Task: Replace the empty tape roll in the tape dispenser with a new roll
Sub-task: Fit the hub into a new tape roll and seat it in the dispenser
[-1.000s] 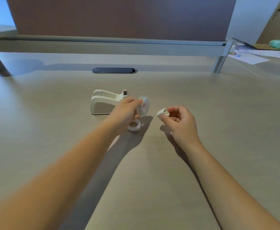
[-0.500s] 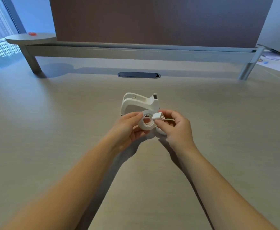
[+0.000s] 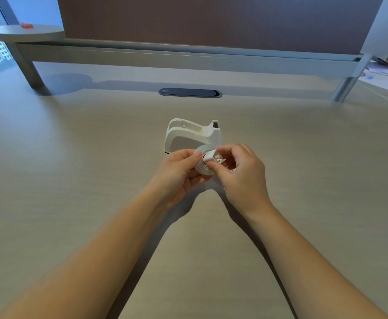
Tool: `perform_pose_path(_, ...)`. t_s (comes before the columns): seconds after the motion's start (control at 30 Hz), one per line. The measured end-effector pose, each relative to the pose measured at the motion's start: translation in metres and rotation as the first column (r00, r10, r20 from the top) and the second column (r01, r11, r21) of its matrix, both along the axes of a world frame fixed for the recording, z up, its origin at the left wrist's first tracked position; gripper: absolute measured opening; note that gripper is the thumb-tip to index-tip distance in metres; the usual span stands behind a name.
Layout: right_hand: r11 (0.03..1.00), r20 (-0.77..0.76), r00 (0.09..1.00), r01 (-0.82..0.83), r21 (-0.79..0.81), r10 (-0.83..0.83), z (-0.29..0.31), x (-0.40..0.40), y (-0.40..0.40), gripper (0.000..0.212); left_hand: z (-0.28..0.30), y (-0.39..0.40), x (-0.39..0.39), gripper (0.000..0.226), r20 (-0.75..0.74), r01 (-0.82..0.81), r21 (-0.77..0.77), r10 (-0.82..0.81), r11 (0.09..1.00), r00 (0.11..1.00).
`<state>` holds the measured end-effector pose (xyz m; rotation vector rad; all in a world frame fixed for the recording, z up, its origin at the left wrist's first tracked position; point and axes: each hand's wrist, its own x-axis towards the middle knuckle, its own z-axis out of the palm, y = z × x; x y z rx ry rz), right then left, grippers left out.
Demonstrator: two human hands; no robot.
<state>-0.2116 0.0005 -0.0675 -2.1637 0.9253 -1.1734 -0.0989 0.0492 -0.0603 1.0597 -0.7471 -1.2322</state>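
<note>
Both hands meet above the middle of the desk (image 3: 73, 180), just in front of the white tape dispenser (image 3: 189, 137). The left hand (image 3: 177, 173) grips the new tape roll (image 3: 203, 166) by its rim, between thumb and fingers, with the flat face turned to the right. The right hand (image 3: 241, 173) pinches a small white spindle (image 3: 210, 156) between thumb and forefinger and presses its end at the centre hole of the roll. The dispenser stands upright on the desk, its cradle open and without a roll, its cutter end pointing to the right. It is close behind the hands but not touched by them. A dark oval cable slot (image 3: 190, 92) lies near the far edge of the desk
</note>
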Motion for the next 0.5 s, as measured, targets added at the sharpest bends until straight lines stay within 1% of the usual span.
perform_pose_path(0.2,1.0,-0.021,0.999,0.027,-0.011,-0.027,0.0002,0.0009,0.0005,0.022,-0.0023,-0.0006,-0.0017,0.024,0.049,-0.02,-0.002,0.02,1.0,0.999)
perform_pose_path(0.33,0.998,-0.052,0.998,0.031,-0.056,-0.034,-0.0001,0.0032,0.0013,0.023,-0.0033,-0.0009,-0.0015,0.02,0.107,-0.036,-0.015,0.038,0.999,0.994)
perform_pose_path(0.5,0.998,-0.042,0.999,-0.023,-0.066,0.02,0.0024,0.0011,0.0003,0.018,-0.0002,0.0025,0.0025,0.023,0.09,0.007,-0.022,-0.005,1.0,0.996)
